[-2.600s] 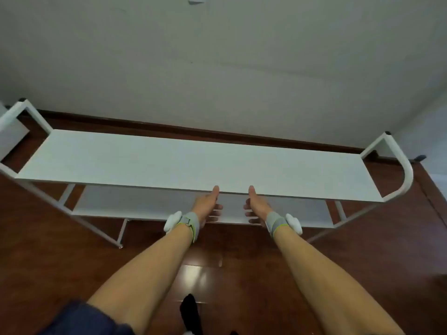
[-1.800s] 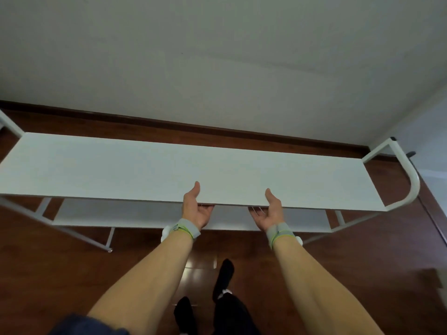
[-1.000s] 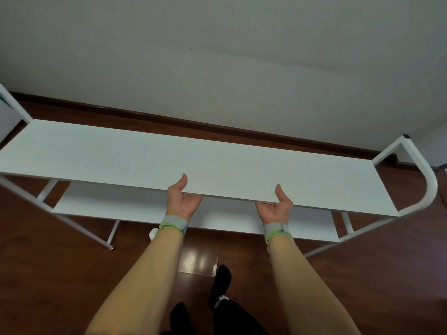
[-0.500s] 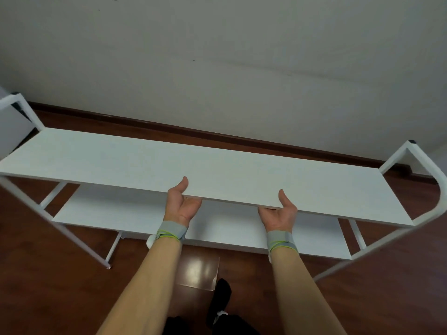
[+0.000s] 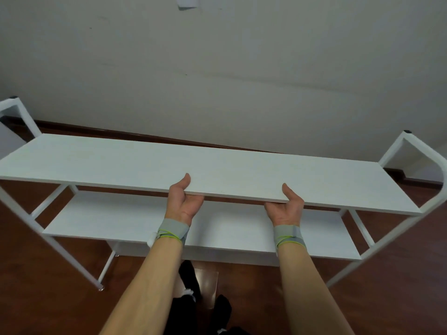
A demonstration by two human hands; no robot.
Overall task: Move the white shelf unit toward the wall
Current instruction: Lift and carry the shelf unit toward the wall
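Note:
The white shelf unit [image 5: 121, 163] is a long two-tier rack with a white metal frame, spanning nearly the whole view. My left hand [image 5: 181, 204] grips the front edge of its top board, thumb on top and fingers hidden under the board. My right hand [image 5: 286, 209] holds the same edge further right in the same way. The lower board [image 5: 108, 216] shows beneath. The front left leg [image 5: 96, 281] reaches down to the floor; whether it touches I cannot tell. The white wall [image 5: 217, 68] stands just behind the unit.
A dark wooden baseboard [image 5: 145, 136] runs along the wall's foot behind the shelf. The floor [image 5: 36, 298] is reddish-brown wood. My dark-socked feet [image 5: 191, 279] stand below the front edge. A white object [image 5: 9, 141] sits at the far left.
My hands went from resting at the board's front edge to gripping it, spread wider apart. The shelf unit now appears closer to the wall, and I have stepped after it.

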